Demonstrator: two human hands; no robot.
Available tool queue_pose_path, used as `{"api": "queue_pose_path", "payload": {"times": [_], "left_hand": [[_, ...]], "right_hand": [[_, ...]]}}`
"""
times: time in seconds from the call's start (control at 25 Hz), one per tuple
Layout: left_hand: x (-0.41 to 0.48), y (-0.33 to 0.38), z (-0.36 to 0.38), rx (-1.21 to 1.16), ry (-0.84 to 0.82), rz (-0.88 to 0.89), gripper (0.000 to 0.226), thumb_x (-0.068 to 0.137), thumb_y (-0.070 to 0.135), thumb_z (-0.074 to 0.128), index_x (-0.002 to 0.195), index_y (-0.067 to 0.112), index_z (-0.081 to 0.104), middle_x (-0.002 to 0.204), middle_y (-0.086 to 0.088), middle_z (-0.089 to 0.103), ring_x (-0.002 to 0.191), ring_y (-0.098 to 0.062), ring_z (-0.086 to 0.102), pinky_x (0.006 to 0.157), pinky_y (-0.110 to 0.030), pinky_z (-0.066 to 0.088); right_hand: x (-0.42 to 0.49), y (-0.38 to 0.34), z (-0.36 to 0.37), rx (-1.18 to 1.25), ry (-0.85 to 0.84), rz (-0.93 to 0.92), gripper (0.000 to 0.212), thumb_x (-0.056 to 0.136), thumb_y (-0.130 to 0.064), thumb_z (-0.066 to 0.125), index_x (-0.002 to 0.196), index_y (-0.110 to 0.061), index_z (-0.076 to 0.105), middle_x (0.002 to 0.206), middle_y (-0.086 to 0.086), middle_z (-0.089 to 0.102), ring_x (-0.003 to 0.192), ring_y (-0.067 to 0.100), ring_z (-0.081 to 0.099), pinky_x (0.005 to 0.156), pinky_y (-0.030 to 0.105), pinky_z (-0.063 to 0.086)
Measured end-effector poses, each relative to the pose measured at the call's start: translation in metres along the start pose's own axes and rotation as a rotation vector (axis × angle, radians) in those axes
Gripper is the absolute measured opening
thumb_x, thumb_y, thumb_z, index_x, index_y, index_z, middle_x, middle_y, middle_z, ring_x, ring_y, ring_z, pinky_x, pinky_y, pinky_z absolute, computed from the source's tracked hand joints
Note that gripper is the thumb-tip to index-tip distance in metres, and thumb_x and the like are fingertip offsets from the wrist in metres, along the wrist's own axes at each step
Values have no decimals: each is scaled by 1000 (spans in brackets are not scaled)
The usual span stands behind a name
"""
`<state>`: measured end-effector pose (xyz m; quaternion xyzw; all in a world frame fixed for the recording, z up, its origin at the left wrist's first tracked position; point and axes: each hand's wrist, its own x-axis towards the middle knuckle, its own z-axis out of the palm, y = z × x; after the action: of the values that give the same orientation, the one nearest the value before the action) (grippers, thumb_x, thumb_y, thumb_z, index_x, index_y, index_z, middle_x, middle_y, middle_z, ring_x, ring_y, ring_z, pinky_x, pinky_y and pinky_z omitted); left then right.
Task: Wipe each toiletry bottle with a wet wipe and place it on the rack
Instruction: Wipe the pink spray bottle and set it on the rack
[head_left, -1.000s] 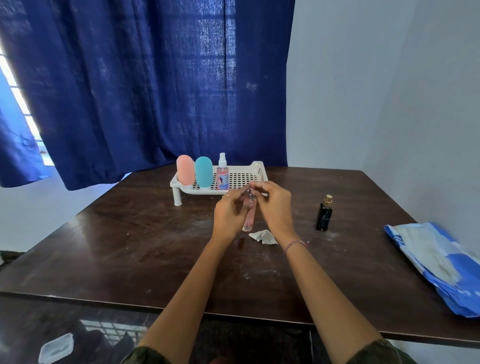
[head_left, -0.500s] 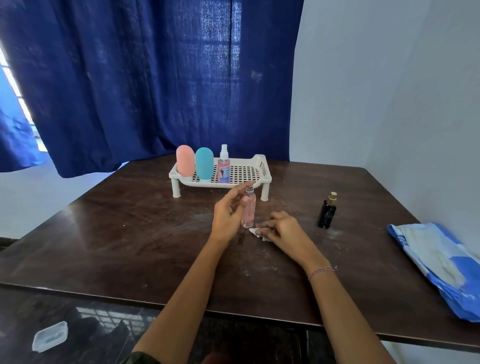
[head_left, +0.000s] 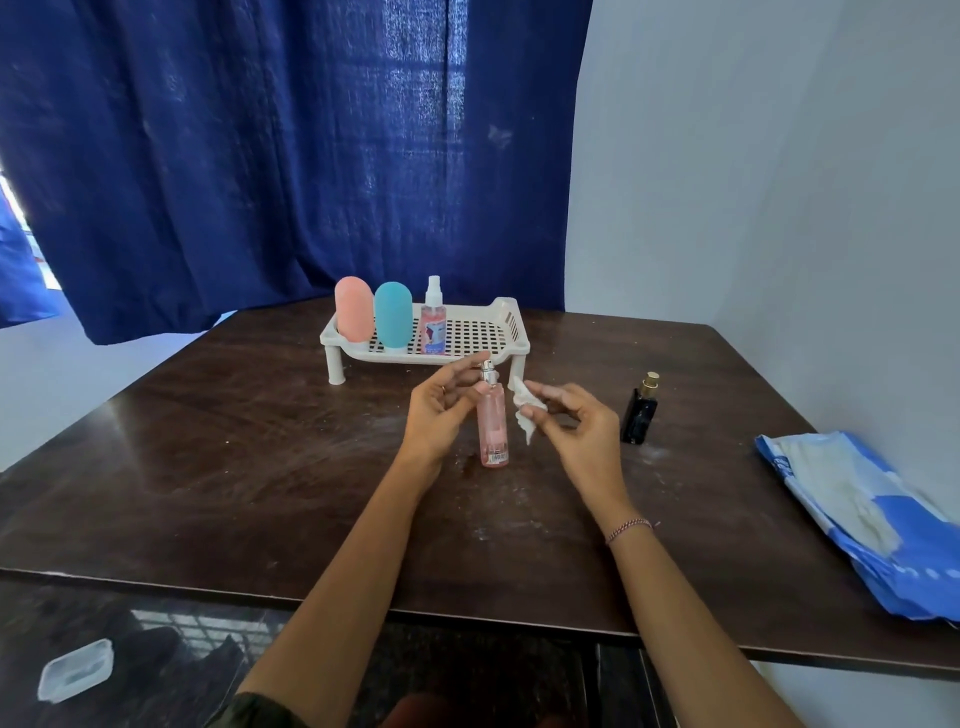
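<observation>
My left hand (head_left: 441, 410) holds a slim pink spray bottle (head_left: 492, 426) upright near its silver nozzle, just above the table. Beside it, my right hand (head_left: 576, 431) pinches a crumpled white wet wipe (head_left: 524, 413) a little to the bottle's right, apart from it. At the back stands the white rack (head_left: 483, 332), with a pink bottle (head_left: 353, 309), a teal bottle (head_left: 393, 314) and a small pink spray bottle (head_left: 432, 322) in a row on its left half. A black bottle (head_left: 640, 413) with a gold cap stands on the table to the right.
The dark wooden table (head_left: 260, 467) has a blue and white wipes packet (head_left: 857, 514) at its right edge. A blue curtain (head_left: 260, 156) hangs behind and a wall closes the right side. A clear plastic lid (head_left: 75, 670) lies on the floor at lower left.
My right hand went down to the table, picked up the wipe and raised it beside the bottle. My left hand kept the pink bottle upright.
</observation>
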<state>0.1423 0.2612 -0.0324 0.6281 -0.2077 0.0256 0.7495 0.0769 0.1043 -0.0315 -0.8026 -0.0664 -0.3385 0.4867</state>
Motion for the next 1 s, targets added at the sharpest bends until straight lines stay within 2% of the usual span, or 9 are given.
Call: {"api": "queue_pose_path", "payload": {"times": [0.08, 0.2, 0.44, 0.72, 0.92, 1.0], "left_hand": [[-3, -2, 2, -8, -49, -3, 39, 84, 3, 65, 119, 21, 62, 109, -7, 68, 105, -18, 64, 93, -34, 52], [-5, -1, 4, -36, -70, 5, 38, 84, 4, 65, 118, 20, 62, 107, -3, 70, 106, -18, 64, 94, -35, 52], [-5, -1, 4, -85, -34, 17, 35, 88, -1, 58, 119, 13, 61, 114, -6, 68, 108, -17, 64, 95, -30, 51], [-3, -2, 5, -130, -34, 8, 34, 86, -3, 59, 112, 18, 65, 112, -4, 68, 108, -17, 64, 90, -28, 53], [-1, -2, 4, -146, -26, 4, 32, 84, 0, 63, 110, 19, 67, 109, -1, 69, 104, -16, 66, 86, -26, 54], [-2, -4, 6, -147, -37, 16, 35, 84, -3, 62, 114, 16, 64, 107, 1, 70, 102, -13, 66, 84, -24, 54]], "right_hand": [[-2, -2, 3, -36, 38, -75, 28, 82, -11, 70, 110, -12, 68, 95, -10, 62, 88, 3, 60, 73, 13, 49], [-3, -1, 4, -92, 60, -160, 28, 84, -6, 66, 112, -11, 66, 97, -7, 58, 90, 4, 58, 72, 14, 49], [-7, -4, 12, -274, -76, -364, 24, 85, -3, 64, 109, -5, 66, 105, 5, 58, 99, 9, 55, 89, 18, 48], [-10, -8, 20, -374, -35, -340, 21, 88, -6, 59, 107, -2, 64, 106, 8, 57, 98, 11, 54, 91, 20, 47], [-17, -13, 17, -470, -103, -397, 25, 83, -2, 62, 108, -3, 66, 106, 8, 59, 99, 15, 56, 94, 24, 47], [-16, -14, 16, -448, -44, -357, 23, 86, -7, 58, 107, -2, 66, 107, 8, 59, 101, 14, 56, 95, 23, 46]]}}
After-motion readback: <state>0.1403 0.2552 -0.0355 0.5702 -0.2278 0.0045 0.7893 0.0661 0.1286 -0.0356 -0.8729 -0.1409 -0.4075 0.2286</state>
